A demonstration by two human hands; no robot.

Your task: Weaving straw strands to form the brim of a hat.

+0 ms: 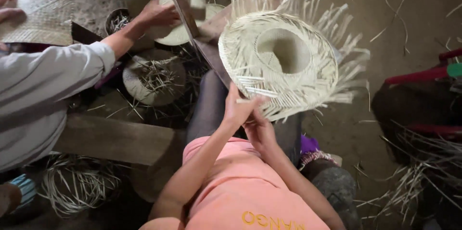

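Both hands, left hand (237,109) and right hand (257,129), pinch hat (284,61) brim at 6 o'clock; crown woven, fringe unfinished.

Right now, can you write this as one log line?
left hand: grips hat brim | right hand: on brim strands | straw hat: unfinished, edge loose | co-worker's hand: on another hat

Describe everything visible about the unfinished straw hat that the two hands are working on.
The straw hat is pale cream, woven from flat strips of what looks like straw or palm. It is held up with its hollow crown facing the camera, ringed by a woven brim. Around the edge, many loose, unwoven strip ends fan outward like a fringe, longest at the top and right. The left hand and right hand pinch strips at its lower rim, above the person's lap.
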